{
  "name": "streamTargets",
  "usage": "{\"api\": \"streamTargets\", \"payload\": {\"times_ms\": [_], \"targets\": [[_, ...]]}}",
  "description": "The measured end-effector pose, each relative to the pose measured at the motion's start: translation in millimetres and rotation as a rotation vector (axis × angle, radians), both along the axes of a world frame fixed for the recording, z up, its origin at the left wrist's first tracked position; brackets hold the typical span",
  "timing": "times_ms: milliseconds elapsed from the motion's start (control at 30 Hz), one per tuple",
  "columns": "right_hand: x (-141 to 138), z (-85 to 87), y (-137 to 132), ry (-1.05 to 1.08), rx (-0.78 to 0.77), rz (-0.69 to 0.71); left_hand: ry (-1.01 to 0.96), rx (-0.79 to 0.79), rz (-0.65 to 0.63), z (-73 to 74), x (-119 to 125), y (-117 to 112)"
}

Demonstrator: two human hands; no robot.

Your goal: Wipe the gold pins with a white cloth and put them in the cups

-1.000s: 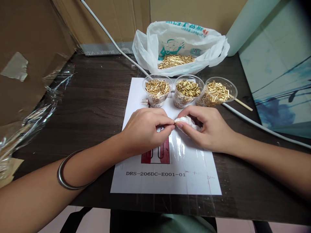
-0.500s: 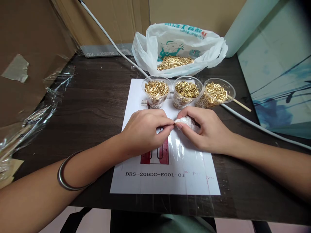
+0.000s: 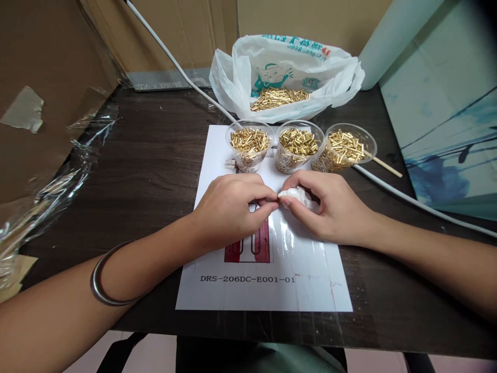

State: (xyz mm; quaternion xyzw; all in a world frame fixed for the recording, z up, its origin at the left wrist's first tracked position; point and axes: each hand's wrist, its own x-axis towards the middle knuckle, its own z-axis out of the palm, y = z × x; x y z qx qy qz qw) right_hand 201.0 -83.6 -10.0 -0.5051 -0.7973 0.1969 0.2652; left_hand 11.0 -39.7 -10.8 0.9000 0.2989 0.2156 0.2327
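Observation:
My left hand [image 3: 238,207] pinches a tiny brass-coloured piece [image 3: 278,199] between thumb and index finger; most of it is hidden by the fingertips. Facing it, my right hand [image 3: 326,207] is closed on a crumpled white tissue [image 3: 298,196], its thumb and fingertip meeting the left fingertips. Both hands are over a printed sheet [image 3: 303,274] with a red picture [image 3: 263,243], partly covered by my left hand. Just beyond the hands stand three clear plastic cups of small gold metal tubes: a left cup [image 3: 249,161], a middle cup [image 3: 290,162] and a tilted right cup [image 3: 326,162].
Behind the cups, a white plastic bag [image 3: 229,85] holds many gold pins [image 3: 279,98]. A wooden stick [image 3: 386,167] pokes out by the right cup. A white cable [image 3: 174,62] crosses the dark table [image 3: 128,155]. Cardboard [image 3: 46,62] walls the left side.
Both hands stay in nearly the same place. My left index finger looks slightly more bent, with a small gap opened between it and the thumb. The cups and bag have not moved.

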Motion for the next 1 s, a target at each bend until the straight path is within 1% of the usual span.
{"api": "streamTargets", "payload": {"times_ms": [200, 367, 467, 600, 767, 1000], "targets": [[-1.0, -0.5, 0.1, -0.003, -0.009, 0.008, 0.013, 0.013, 0.015, -0.3, -0.4, -0.2], [-0.8, 1.1, -0.3, 0.013, -0.023, -0.041, 0.046, -0.004, 0.029, 0.3, 1.0, 0.3], [0.0, 2.1, -0.3, 0.022, -0.064, -0.074, 0.036, -0.002, 0.045, 1.3, 1.8, 0.5], [0.0, 3.0, 0.1, 0.092, -0.128, -0.092, 0.021, -0.016, 0.055, 2.6, 2.0, 0.6], [-1.0, 2.6, 0.2, 0.14, -0.14, -0.087, 0.025, -0.017, 0.052, 2.6, 1.4, 0.4], [-0.8, 1.5, -0.3, 0.087, -0.131, -0.051, 0.028, -0.021, 0.043, 2.3, 0.4, -0.7]]}}
